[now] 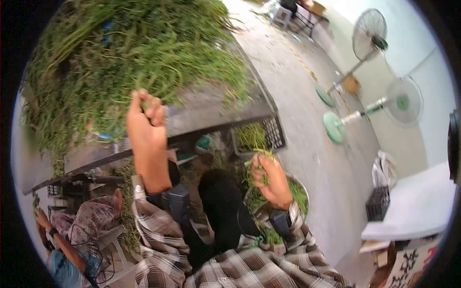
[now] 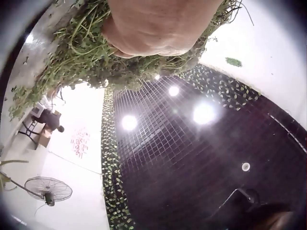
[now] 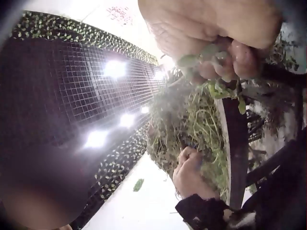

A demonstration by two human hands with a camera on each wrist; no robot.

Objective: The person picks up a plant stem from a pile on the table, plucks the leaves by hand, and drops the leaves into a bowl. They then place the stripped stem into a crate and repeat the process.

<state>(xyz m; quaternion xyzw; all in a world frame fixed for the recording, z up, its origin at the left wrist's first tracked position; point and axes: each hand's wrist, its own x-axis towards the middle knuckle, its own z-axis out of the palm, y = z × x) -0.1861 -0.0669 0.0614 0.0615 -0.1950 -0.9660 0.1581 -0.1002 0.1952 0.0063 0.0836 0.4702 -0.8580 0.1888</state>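
Observation:
A large heap of leafy green stems (image 1: 158,53) covers much of the dark table (image 1: 201,113). My left hand (image 1: 149,144) is raised at the heap's near edge with its fingers bent; whether a stem is between them cannot be told. In the left wrist view the back of that hand (image 2: 160,24) hides its fingertips against the greens. Off the table's near edge, my right hand (image 1: 273,180) grips a small bunch of green stems (image 1: 249,168) above a round container of greens (image 1: 298,197). Leaves (image 3: 218,91) stick out between the curled fingers of the right hand (image 3: 211,28).
Below the table edge stands a black crate (image 1: 274,132) holding stems. At the lower left a seated person (image 1: 72,245) holds greens. Two standing fans (image 1: 369,36) are at the right, with a black basket (image 1: 378,204) beside a white surface (image 1: 413,206).

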